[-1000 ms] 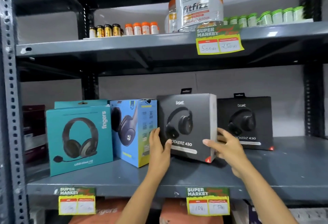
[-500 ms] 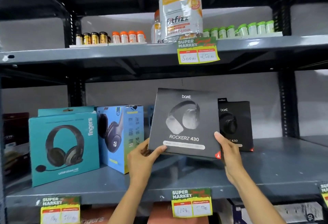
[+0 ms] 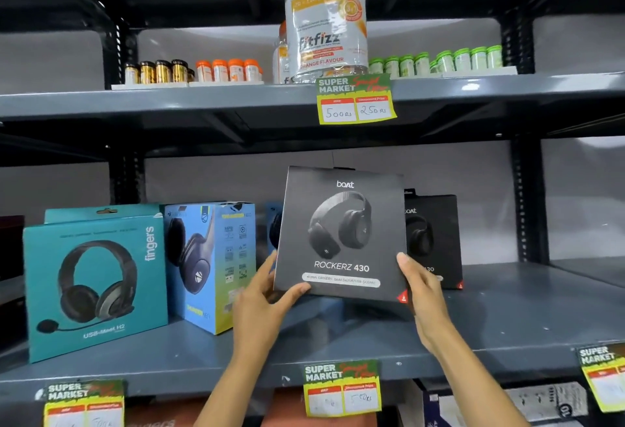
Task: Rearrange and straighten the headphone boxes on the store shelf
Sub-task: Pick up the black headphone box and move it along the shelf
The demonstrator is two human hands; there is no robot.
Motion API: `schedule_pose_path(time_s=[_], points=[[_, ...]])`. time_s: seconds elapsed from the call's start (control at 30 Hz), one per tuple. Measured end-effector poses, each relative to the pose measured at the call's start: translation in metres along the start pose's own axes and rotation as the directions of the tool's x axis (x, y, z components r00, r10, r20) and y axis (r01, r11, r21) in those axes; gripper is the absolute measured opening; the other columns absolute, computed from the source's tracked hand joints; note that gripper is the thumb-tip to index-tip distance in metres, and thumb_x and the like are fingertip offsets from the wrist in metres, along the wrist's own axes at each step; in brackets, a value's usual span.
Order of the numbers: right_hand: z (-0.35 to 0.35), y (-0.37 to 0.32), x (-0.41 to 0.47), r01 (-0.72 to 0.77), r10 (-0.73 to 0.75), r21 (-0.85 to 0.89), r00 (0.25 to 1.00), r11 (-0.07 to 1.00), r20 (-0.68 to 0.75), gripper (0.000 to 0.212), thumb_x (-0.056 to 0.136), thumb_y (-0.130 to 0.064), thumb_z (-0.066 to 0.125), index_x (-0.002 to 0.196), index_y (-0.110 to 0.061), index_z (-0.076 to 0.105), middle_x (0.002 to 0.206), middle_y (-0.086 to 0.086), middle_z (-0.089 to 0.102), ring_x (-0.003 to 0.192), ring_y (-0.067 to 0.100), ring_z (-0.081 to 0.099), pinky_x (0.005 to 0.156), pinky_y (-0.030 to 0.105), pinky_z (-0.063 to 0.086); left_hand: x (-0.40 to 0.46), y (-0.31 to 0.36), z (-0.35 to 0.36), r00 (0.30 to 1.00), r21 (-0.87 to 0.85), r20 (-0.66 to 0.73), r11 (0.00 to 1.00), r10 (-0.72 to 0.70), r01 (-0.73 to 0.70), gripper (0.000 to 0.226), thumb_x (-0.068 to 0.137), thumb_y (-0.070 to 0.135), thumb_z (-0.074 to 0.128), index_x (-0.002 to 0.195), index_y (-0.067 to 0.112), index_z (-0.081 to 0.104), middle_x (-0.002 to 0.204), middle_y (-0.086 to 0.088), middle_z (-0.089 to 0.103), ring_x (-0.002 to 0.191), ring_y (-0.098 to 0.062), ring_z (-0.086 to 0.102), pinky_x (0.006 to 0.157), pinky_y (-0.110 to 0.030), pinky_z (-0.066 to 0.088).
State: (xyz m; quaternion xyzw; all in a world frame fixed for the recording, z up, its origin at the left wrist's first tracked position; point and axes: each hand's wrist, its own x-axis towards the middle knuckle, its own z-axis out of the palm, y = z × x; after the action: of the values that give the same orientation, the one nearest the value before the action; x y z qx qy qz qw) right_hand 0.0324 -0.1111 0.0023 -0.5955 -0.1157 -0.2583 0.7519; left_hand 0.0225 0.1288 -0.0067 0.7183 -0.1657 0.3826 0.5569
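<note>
A black boAt Rockerz 430 headphone box (image 3: pixel 341 233) is lifted off the grey shelf (image 3: pixel 507 318), facing me. My left hand (image 3: pixel 267 294) grips its lower left corner and my right hand (image 3: pixel 422 294) its lower right edge. Behind it on the right a second black boAt box (image 3: pixel 436 240) stands on the shelf, partly hidden. A blue headphone box (image 3: pixel 213 264) stands turned at an angle left of my hands. A teal Fingers headset box (image 3: pixel 94 284) stands at the far left, with another teal box (image 3: pixel 101 211) behind it.
The upper shelf (image 3: pixel 203 98) carries a large Fitfizz jar (image 3: pixel 326 20) and rows of small bottles (image 3: pixel 192 71). Yellow price tags (image 3: pixel 341 389) hang on the shelf's front edge. A dark upright post (image 3: pixel 527 203) stands at the right. Bare shelf lies right of the boAt boxes.
Both hands lifted the front boAt box off the shelf and turned its face toward me. The view shifted up and right.
</note>
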Motion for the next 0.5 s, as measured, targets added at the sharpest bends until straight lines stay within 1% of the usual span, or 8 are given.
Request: schedule_pose_path(time_s=[0.03,0.1,0.17,0.23,0.27,0.37,0.43,0.5], points=[[-0.005,0.000,0.003,0.031,-0.030,-0.039,0.999,0.999,0.015,0.027,0.095,-0.028,0.054,0.117,-0.021,0.067,0.102,-0.019,0.074,0.100,-0.002,0.066,0.093,0.022,0.045,0.003,-0.001,0.003,0.999,0.108,0.040,0.994,0.004,-0.008,0.087,0.070,0.042,0.077,0.145,0.032,0.034,0.100,0.023,0.068,0.092,0.004,0.065,0.079,-0.013,0.050],[-0.020,-0.002,0.009,0.074,-0.072,-0.127,0.997,0.989,0.022,0.038,0.097,-0.024,0.051,0.134,-0.016,0.055,0.119,-0.013,0.067,0.109,0.002,0.062,0.099,0.025,0.044,0.008,0.002,0.017,0.989,0.288,0.145,0.957,-0.016,-0.027,0.105,0.072,0.053,0.072,0.151,0.035,0.004,0.093,0.018,0.065,0.084,-0.001,0.060,0.073,-0.021,0.051],[-0.043,-0.001,0.018,0.110,-0.108,-0.225,0.994,0.968,0.022,0.043,0.099,-0.019,0.049,0.141,-0.012,0.046,0.135,-0.007,0.056,0.121,0.009,0.053,0.106,0.028,0.038,0.013,0.000,0.041,0.966,0.397,0.252,0.917,-0.064,-0.042,0.109,0.074,0.053,0.071,0.150,0.035,-0.005,0.087,0.002,0.070,0.080,-0.013,0.062,0.068,-0.031,0.050],[-0.063,0.006,0.026,0.115,-0.115,-0.319,0.993,0.941,0.020,0.044,0.099,-0.013,0.047,0.143,-0.011,0.044,0.141,-0.004,0.051,0.127,0.012,0.049,0.111,0.032,0.035,0.018,-0.003,0.061,0.936,0.462,0.326,0.886,-0.134,-0.034,0.105,0.075,0.048,0.073,0.150,0.037,0.001,0.093,-0.012,0.069,0.087,-0.026,0.063,0.066,-0.033,0.048],[-0.072,0.010,0.029,0.098,-0.100,-0.353,0.995,0.931,0.014,0.043,0.100,-0.010,0.045,0.143,-0.011,0.044,0.140,-0.002,0.053,0.126,0.014,0.051,0.112,0.036,0.036,0.019,-0.004,0.070,0.920,0.483,0.358,0.875,-0.161,-0.035,0.101,0.075,0.044,0.073,0.150,0.035,0.006,0.099,-0.014,0.068,0.093,-0.030,0.063,0.072,-0.036,0.050],[-0.097,0.012,0.041,0.057,-0.060,-0.415,0.998,0.908,0.005,0.045,0.100,-0.001,0.041,0.143,-0.014,0.044,0.131,-0.002,0.060,0.122,0.016,0.055,0.109,0.035,0.038,0.022,0.003,0.101,0.899,0.528,0.393,0.848,-0.194,-0.048,0.078,0.080,0.026,0.071,0.140,0.016,0.022,0.114,-0.018,0.062,0.106,-0.037,0.058,0.084,-0.039,0.048],[-0.118,0.013,0.055,0.034,-0.051,-0.445,0.998,0.895,-0.026,0.046,0.100,0.001,0.040,0.142,-0.016,0.045,0.132,-0.001,0.060,0.123,0.016,0.055,0.110,0.036,0.038,0.019,0.013,0.126,0.895,0.541,0.408,0.838,-0.183,-0.075,0.062,0.083,0.020,0.068,0.128,0.010,0.027,0.111,-0.021,0.062,0.105,-0.040,0.058,0.083,-0.041,0.048],[-0.139,0.016,0.071,0.024,-0.054,-0.465,0.997,0.885,-0.050,0.046,0.100,0.001,0.039,0.142,-0.017,0.046,0.136,0.001,0.058,0.125,0.016,0.053,0.112,0.037,0.036,0.016,0.020,0.150,0.893,0.551,0.418,0.828,-0.165,-0.104,0.056,0.085,0.018,0.066,0.126,0.008,0.028,0.107,-0.022,0.064,0.102,-0.040,0.060,0.079,-0.040,0.046]])
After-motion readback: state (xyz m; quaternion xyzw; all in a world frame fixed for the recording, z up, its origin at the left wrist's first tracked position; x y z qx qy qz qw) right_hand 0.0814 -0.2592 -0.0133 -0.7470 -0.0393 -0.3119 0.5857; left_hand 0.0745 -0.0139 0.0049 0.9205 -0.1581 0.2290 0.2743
